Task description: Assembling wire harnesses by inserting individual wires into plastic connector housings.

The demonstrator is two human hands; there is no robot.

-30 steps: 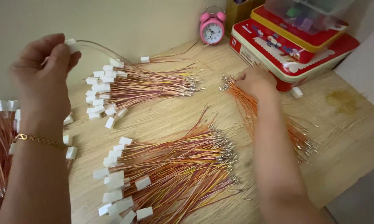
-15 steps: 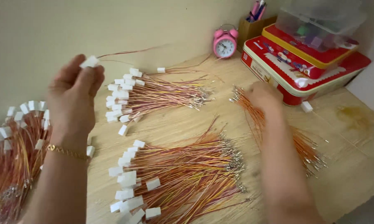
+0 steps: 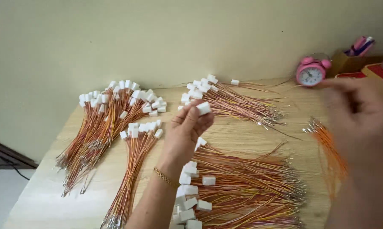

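Left hand (image 3: 187, 127) pinches a white connector (image 3: 203, 108) at its fingertips; light, rigid, best held by its body. Right hand (image 3: 361, 114) blurred, grip indiscernible.

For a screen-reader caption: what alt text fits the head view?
A left hand pinches a white connector above a wooden table covered in bundles of orange wires; the blurred right hand is raised near a pink alarm clock.
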